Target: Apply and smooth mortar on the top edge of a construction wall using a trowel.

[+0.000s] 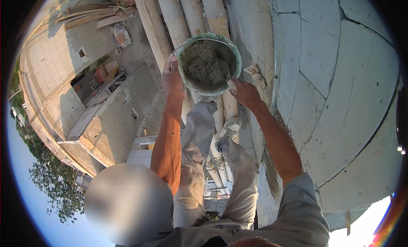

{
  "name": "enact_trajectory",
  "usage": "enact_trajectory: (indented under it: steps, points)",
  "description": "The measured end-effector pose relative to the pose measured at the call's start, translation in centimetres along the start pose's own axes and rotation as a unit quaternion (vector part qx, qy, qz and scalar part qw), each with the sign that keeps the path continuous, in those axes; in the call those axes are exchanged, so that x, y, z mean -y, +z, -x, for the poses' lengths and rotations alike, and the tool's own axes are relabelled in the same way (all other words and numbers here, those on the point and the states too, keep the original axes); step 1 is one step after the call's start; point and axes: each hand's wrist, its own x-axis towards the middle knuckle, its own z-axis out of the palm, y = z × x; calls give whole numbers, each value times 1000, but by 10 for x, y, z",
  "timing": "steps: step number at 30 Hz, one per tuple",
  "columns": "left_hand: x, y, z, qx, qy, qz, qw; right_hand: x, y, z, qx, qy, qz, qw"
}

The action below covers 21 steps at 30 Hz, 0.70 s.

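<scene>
A green bucket (236, 50) of wet grey mortar (203, 63) is in front of me, over the bamboo poles, near my knees. My left hand (173, 77) is closed on the left side of its rim, thumb pointing up. My right hand (245, 94) is closed round the handle of a trowel (223, 68) at the bucket's lower right. The trowel's blade lies inside the bucket, against the mortar, and is partly covered by it.
Light bamboo poles (173, 18) run lengthwise beneath me; my shoe (231, 127) is on them. A wall of large grey blocks (312, 85) rises close on the right. To the left, far below, are a ground area and a low block structure (114, 128) with planks (87, 17).
</scene>
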Motion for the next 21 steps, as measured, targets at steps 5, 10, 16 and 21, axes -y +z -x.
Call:
enact_trajectory:
  steps: [5,10,16,21]
  points:
    - [0,-4,4,-6,13,-13,1000,-4,15,2,8,-28,-57,998]
    - [4,-3,12,7,0,2,1000,16,28,-2,31,-41,-140,989]
    - [-3,1,9,29,-6,26,999,8,44,-6,-17,-50,-210,976]
    - [-9,-22,-13,47,-13,32,998,21,25,2,14,-59,-248,967]
